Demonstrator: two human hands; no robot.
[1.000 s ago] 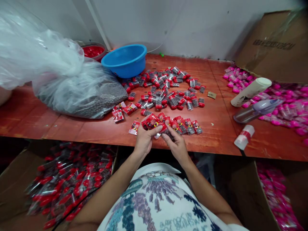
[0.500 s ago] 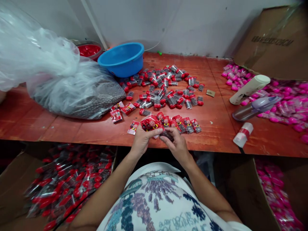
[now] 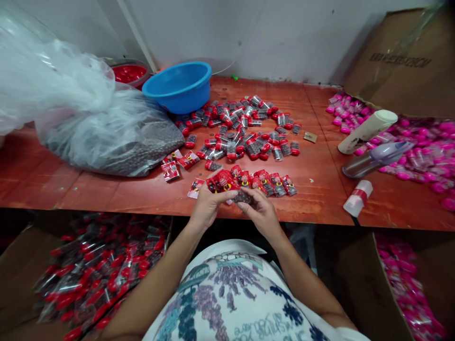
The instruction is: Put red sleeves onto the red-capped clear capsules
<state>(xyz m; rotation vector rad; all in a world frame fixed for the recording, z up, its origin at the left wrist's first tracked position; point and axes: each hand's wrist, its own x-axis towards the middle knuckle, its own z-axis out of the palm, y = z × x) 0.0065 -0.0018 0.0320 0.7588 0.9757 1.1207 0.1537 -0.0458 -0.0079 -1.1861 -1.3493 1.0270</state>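
My left hand [image 3: 209, 203] pinches a red printed packet [image 3: 222, 181] at the table's front edge, thumb on its lower side. From the right, my right hand [image 3: 261, 210] closes its thumb and fingers on the packet's other end, a clear part [image 3: 243, 195] with dark beads inside. Just beyond my hands lies a row of similar red packets [image 3: 265, 182]. Several flat red cards [image 3: 171, 171] rest to the left. Farther back is a pile of small clear containers with red caps and dark contents [image 3: 245, 123].
A blue basin [image 3: 177, 90] and a large clear bag of dark beads [image 3: 117, 137] stand left. On the right are a purple-lidded bottle [image 3: 373, 158], a white cylinder [image 3: 368, 131], a small roll [image 3: 358, 198] and pink containers [image 3: 423, 156]. Below are filled cardboard boxes [image 3: 355, 279].
Both hands keep hold of the packet with only a slight shift of the fingers. The whole view has moved a few pixels; the table's contents stay the same.
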